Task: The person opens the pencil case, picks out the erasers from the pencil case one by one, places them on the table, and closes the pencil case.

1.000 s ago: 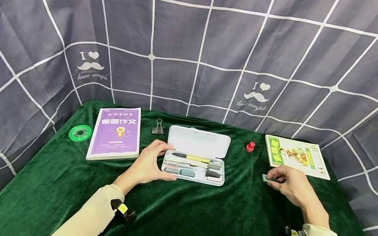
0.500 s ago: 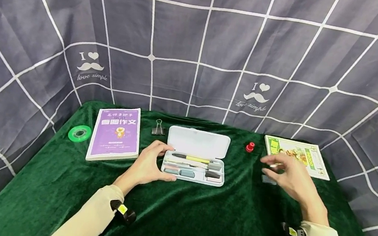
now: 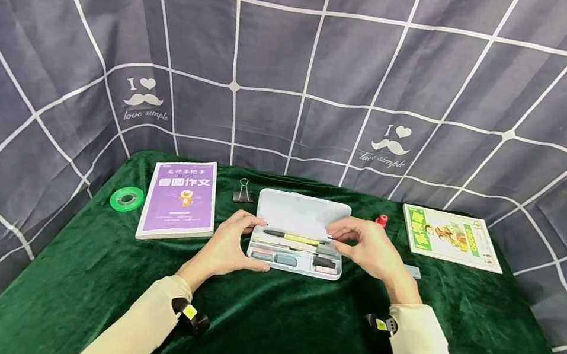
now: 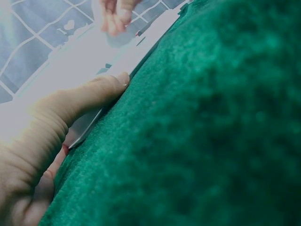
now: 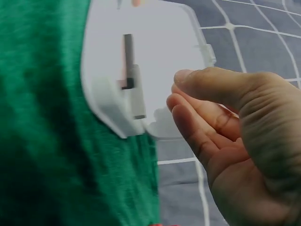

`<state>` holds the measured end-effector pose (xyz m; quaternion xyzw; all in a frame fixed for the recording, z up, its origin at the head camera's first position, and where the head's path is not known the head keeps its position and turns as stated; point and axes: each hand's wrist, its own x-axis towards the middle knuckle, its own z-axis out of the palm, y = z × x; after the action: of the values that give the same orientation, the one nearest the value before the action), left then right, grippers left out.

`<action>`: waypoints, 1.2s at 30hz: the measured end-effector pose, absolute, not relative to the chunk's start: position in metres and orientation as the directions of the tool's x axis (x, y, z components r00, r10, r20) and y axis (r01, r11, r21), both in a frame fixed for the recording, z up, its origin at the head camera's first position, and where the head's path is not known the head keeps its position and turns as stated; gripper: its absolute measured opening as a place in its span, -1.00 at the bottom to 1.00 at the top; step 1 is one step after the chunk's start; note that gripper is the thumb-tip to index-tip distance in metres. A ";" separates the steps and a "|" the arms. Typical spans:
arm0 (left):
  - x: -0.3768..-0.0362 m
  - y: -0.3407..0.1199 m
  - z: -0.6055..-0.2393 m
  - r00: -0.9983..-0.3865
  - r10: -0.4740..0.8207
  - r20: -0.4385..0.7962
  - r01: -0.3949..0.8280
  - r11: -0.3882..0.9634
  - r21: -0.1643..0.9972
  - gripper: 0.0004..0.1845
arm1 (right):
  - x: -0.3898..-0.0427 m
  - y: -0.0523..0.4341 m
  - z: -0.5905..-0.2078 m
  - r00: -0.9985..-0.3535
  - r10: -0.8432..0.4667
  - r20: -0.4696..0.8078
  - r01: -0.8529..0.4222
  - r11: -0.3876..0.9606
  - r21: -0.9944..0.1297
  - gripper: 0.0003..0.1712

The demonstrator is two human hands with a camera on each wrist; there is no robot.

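Note:
A white pencil case [image 3: 327, 275] lies with its lid [image 3: 300, 212] raised. Inside are a yellow-and-black pen [image 3: 294, 238] and several small items, among them a blue-grey piece [image 3: 286, 259] and a black-and-pink one [image 3: 324, 264]. My left hand [image 3: 228, 244] grips the case's left end, thumb along the front edge [image 4: 89, 96]. Over its right end hovers my right hand [image 3: 371, 248], near the lid. The right wrist view shows those fingers [image 5: 188, 125] loosely bent and thumb close to them, holding nothing visible. A small grey-blue block [image 3: 413, 271] lies on the cloth beyond that wrist.
On the green cloth [image 3: 263, 330] lie a purple book [image 3: 181, 199], a green tape roll [image 3: 127, 199] and a black binder clip [image 3: 243, 194]. To the right are a partly hidden red piece [image 3: 382, 220] and a green-and-white booklet [image 3: 452, 238]. A grey gridded curtain [image 3: 269, 121] stands behind.
My right hand has let go of the small grey-blue block and moved left to the pencil case's right end. The left hand keeps its grip. The view has shifted slightly.

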<state>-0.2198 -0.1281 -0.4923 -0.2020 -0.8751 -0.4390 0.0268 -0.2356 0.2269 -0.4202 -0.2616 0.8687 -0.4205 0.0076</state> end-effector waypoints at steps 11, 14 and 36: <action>-0.219 -0.127 -0.490 -0.913 0.332 0.238 0.389 0.525 0.757 -0.01 | -0.238 0.223 -0.437 -0.826 -0.532 0.188 -0.527 0.608 -0.594 -0.72; -0.220 -0.127 -0.490 -0.916 0.329 0.231 0.381 0.530 0.758 -0.01 | -0.237 0.224 -0.435 -0.819 -0.533 0.215 -0.544 0.600 -0.586 -0.71; -0.217 -0.126 -0.489 -0.915 0.327 0.236 0.383 0.521 0.763 -0.01 | -0.153 0.370 -0.417 -0.908 -0.292 0.300 -0.410 0.767 -0.494 -0.54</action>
<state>-0.2171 -0.1262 -0.4887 -0.2037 -0.8714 -0.4451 0.0314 -0.1527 0.3695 -0.4173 -0.1878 0.9342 -0.2852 -0.1034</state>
